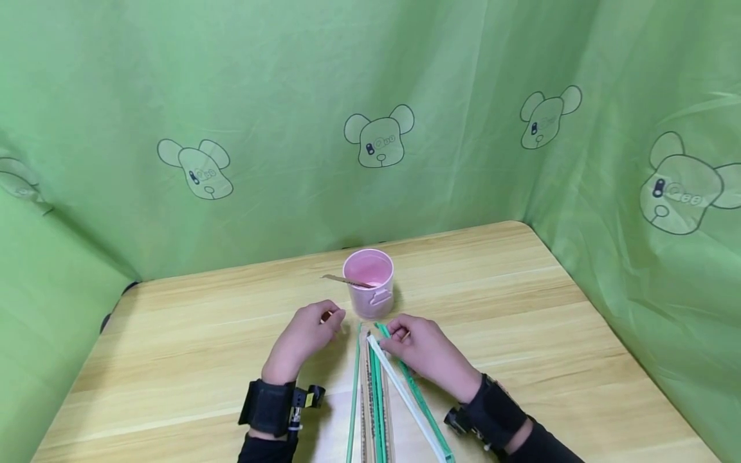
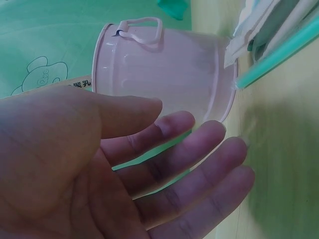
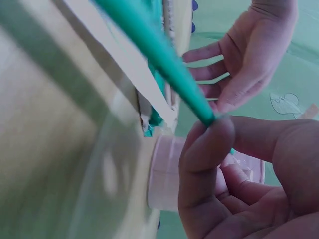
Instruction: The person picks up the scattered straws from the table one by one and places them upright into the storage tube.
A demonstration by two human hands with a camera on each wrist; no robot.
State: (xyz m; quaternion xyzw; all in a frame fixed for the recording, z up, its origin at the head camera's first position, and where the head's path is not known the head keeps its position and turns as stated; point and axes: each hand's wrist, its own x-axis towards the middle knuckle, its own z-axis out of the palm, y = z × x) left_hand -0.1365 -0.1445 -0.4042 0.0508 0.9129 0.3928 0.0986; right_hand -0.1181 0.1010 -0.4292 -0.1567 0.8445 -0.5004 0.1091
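My right hand (image 1: 425, 350) pinches the end of a green straw (image 3: 167, 67) between thumb and forefinger. This straw slants down toward the front over the tabletop. Just left of it lies a white paper-like strip (image 1: 402, 392), overlapping it near the front. My left hand (image 1: 307, 331) is in front of the pink bucket (image 1: 370, 303), its fingers (image 2: 214, 134) loosely bent, spread a little and holding nothing. Between the hands lies a row of long thin pieces: a thin green straw (image 1: 354, 399), brown printed strips (image 1: 365, 411) and more green ones (image 1: 377, 411).
One brown printed strip (image 1: 341, 280) leans out over the bucket's left rim. The wooden table (image 1: 191, 360) reaches back to a green cloth wall (image 1: 278, 83) with printed bear heads. Cloth also hangs along both sides.
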